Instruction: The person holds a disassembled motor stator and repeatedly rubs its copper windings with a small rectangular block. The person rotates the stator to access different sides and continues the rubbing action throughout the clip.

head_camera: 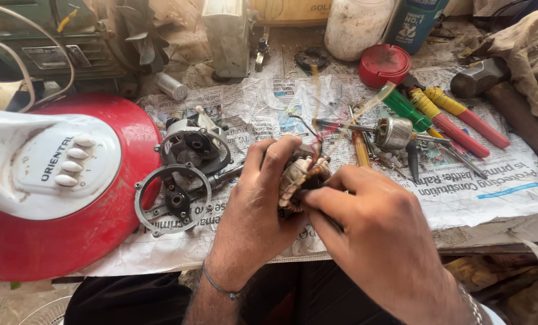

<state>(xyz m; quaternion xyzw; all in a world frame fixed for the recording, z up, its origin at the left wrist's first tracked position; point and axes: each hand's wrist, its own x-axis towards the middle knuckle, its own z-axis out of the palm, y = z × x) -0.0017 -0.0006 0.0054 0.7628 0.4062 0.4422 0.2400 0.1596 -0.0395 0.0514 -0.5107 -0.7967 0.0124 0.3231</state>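
Note:
My left hand grips a small motor stator with copper windings, held over the newspaper-covered bench. My right hand pinches the windings and thin wires on the stator's right side. Red and yellow leads rise from the stator. A motor rotor on its shaft lies just beyond my hands. Left of my left hand lie a metal motor end cover ring and a dark motor housing.
A red and white fan base with push buttons fills the left. Screwdrivers with green, yellow and red handles lie at the right, beside a hammer. A red lid, a white jar and a capacitor stand behind.

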